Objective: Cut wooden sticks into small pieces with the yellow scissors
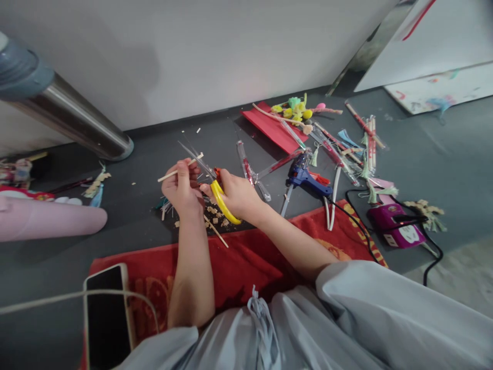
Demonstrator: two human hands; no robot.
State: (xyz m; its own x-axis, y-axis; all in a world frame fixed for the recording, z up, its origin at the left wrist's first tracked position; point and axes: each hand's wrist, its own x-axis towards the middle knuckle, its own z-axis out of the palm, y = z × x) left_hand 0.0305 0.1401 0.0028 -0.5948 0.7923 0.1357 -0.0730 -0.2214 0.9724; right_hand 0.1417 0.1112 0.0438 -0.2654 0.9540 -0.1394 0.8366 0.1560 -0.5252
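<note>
The left hand [181,187] pinches a thin wooden stick [180,168] above the floor, near the red mat's [246,257] far edge. The right hand [236,195] grips yellow-handled scissors [213,187], blades seemingly open around it. Fingertips sit close; a slip could nick them, or fling the offcut.

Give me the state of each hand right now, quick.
Left hand: closed on a thin wooden stick.
Right hand: closed on the yellow-handled scissors, blades open toward the stick.
</note>
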